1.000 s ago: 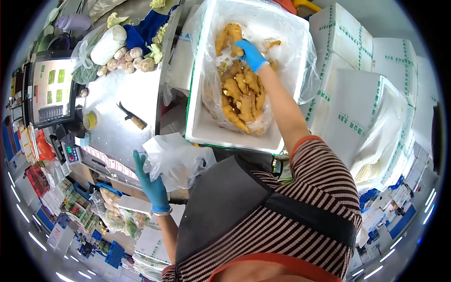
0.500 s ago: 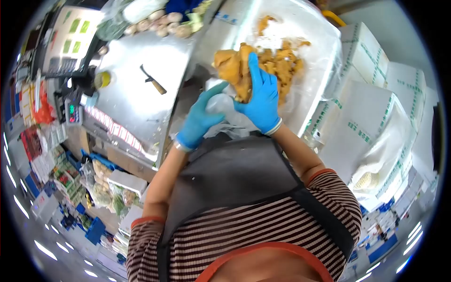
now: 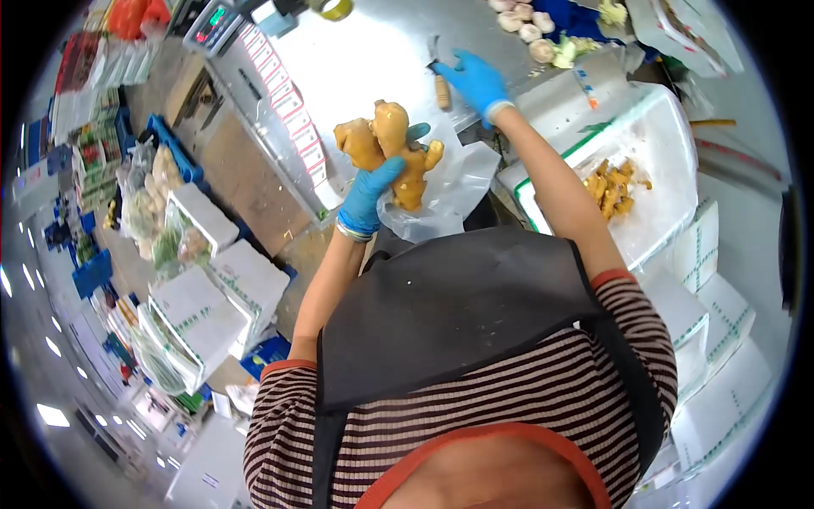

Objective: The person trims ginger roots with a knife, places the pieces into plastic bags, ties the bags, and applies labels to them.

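A large knobbly ginger root (image 3: 391, 136) rests in my blue-gloved left hand (image 3: 371, 193), with fingers wrapped behind it and the thumb in front. Below and right of the root hangs a clear plastic bag (image 3: 454, 182), near the same hand. My blue-gloved right hand (image 3: 479, 83) reaches over the metal table (image 3: 365, 51), its fingers apart and nothing in them. Just left of its fingertips lies a knife with a wooden handle (image 3: 443, 92). More ginger (image 3: 612, 188) sits in the white foam box (image 3: 670, 127) at the right.
A digital scale (image 3: 216, 25) and a roll of yellow tape (image 3: 332, 8) are at the upper left. Garlic bulbs (image 3: 530, 32) lie at the table's far edge. A strip of printed labels (image 3: 284, 97) runs along the left edge. Foam boxes (image 3: 695, 322) stand at the right.
The view has turned toward the metal table. The large ginger is out of the foam box and in my left hand. My right hand has left the ginger and is beside the knife.
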The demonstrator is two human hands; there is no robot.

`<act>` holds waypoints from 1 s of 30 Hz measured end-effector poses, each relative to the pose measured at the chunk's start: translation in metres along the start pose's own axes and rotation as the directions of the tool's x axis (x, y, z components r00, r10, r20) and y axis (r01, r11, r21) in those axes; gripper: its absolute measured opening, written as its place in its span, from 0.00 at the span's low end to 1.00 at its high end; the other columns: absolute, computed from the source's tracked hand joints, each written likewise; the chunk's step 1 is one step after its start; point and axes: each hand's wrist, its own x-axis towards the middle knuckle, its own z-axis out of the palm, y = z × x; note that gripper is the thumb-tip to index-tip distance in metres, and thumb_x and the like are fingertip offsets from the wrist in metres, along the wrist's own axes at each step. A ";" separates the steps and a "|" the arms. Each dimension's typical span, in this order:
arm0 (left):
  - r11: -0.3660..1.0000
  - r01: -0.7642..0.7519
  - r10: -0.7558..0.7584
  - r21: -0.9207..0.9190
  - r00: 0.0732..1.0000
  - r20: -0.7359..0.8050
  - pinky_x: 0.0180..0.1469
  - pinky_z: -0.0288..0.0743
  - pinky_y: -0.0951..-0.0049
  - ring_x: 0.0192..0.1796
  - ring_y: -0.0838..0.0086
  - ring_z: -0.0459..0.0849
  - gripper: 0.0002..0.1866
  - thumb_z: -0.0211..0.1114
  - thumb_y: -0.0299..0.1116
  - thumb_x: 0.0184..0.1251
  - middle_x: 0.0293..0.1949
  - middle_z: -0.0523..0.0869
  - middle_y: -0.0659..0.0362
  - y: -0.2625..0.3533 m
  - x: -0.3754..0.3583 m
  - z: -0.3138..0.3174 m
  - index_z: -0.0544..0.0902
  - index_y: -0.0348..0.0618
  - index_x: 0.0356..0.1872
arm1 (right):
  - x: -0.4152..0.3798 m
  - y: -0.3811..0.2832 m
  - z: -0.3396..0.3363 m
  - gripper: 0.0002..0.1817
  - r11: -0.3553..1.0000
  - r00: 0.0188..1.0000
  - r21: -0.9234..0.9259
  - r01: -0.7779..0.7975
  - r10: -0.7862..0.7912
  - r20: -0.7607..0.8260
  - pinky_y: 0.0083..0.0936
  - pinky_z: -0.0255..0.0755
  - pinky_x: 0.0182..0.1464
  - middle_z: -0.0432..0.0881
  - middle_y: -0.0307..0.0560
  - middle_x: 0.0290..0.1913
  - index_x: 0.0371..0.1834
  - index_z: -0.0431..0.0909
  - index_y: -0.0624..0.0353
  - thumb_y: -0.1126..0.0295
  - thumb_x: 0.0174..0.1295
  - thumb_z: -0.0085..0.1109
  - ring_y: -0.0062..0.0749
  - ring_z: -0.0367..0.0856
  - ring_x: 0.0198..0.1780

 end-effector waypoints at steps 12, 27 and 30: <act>1.000 -0.002 0.006 0.031 0.992 -0.125 0.62 0.74 0.68 0.59 0.66 0.78 0.36 0.71 0.33 0.56 0.57 0.77 0.56 0.003 -0.026 -0.049 0.67 0.39 0.66 | 0.044 0.020 0.027 0.19 0.919 0.997 0.388 -0.070 0.048 0.068 0.25 0.76 0.39 0.81 0.46 0.34 0.53 0.77 0.62 0.64 0.62 0.58 0.27 0.81 0.33; 0.919 0.077 -0.315 0.387 0.735 0.600 0.61 0.75 0.71 0.58 0.72 0.78 0.33 0.75 0.17 0.45 0.55 0.79 0.60 -0.074 0.099 0.206 0.74 0.41 0.57 | -0.259 0.060 -0.233 0.18 0.510 0.957 0.855 -0.098 0.283 -0.060 0.18 0.68 0.31 0.83 0.39 0.36 0.47 0.83 0.63 0.59 0.61 0.65 0.16 0.72 0.29; 0.897 0.100 -0.376 0.431 0.684 0.625 0.61 0.75 0.72 0.59 0.73 0.78 0.32 0.74 0.20 0.51 0.57 0.79 0.59 -0.102 0.102 0.245 0.73 0.40 0.60 | -0.287 0.129 -0.238 0.20 0.607 0.701 0.735 -0.304 0.665 -0.260 0.24 0.73 0.34 0.85 0.45 0.38 0.49 0.81 0.64 0.58 0.64 0.61 0.23 0.78 0.30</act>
